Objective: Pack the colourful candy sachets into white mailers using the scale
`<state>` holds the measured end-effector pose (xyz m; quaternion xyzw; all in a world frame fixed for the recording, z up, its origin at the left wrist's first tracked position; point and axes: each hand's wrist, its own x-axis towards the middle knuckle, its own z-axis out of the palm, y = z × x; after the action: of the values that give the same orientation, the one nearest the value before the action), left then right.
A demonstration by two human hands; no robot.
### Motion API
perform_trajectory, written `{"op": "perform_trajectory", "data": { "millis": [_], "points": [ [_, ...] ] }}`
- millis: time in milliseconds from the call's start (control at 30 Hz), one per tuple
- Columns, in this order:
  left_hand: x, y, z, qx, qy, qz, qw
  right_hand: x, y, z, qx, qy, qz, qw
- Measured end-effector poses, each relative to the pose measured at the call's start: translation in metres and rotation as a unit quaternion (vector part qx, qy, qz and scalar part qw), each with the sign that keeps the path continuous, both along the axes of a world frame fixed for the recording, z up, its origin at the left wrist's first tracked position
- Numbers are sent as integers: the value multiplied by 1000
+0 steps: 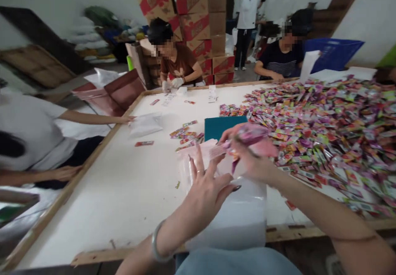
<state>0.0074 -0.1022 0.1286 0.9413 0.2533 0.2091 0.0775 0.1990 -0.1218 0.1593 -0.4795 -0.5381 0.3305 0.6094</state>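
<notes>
Pale blue cloth (238, 262) lies nearest the camera, below both hands; just beyond it, a translucent plastic bag (244, 213) spreads between the forearms and reaches over the near edge of the white tabletop (123, 200). Right hand (252, 163): fingers clamped on a bunch of small purple-and-pink packets (252, 133), blurred, count not readable from my end. Left hand (204, 188): fingers spread apart and pointing away from the camera, thumb clear of the forefinger; whether a fingertip touches the pale plastic ahead of it, I cannot tell. The gripped bunch sits beyond and to the right of the left fingertips, over the far part of the bag. Teal board (218, 127) lies just past the right fingers; a loose scatter of packets (185, 134) lies beyond the left fingertips, and a large packet heap (334, 130) covers the table to the right of the right fingers. Well left of the left fingers, a co-worker's hand (125, 119) is at the edge of a second clear bag (145, 125). Step in hand, as I judge it: lining up the bunch with the bag. Next move, by my reading, calls for the left fingers to hold the plastic's layers parted and for a firm right grip. Risk noted: a dangling packet (234, 167) under the right fingers could snag on the film or slip.
</notes>
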Motion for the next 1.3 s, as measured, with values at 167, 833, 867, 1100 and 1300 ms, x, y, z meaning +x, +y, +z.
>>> {"op": "perform_trajectory", "data": {
  "millis": [167, 833, 867, 1100, 1300],
  "points": [
    [-11, -4, -25, 35, -66, -14, 997, 3, -9, -11, -69, -264, 95, 957],
    [-24, 27, -8, 14, -134, -131, 982, 216, -64, -203, -392, -428, -110, 807],
    [-24, 27, -10, 11, -133, -125, 983, 215, -67, -214, -386, -425, -109, 811],
    [-29, 34, -18, 19, -116, -131, 984, 234, -96, -233, -371, -303, -201, 855],
    [-29, 46, -29, -1, -136, -153, 979, 225, -117, -245, -341, -145, -302, 878]
  ]
}}
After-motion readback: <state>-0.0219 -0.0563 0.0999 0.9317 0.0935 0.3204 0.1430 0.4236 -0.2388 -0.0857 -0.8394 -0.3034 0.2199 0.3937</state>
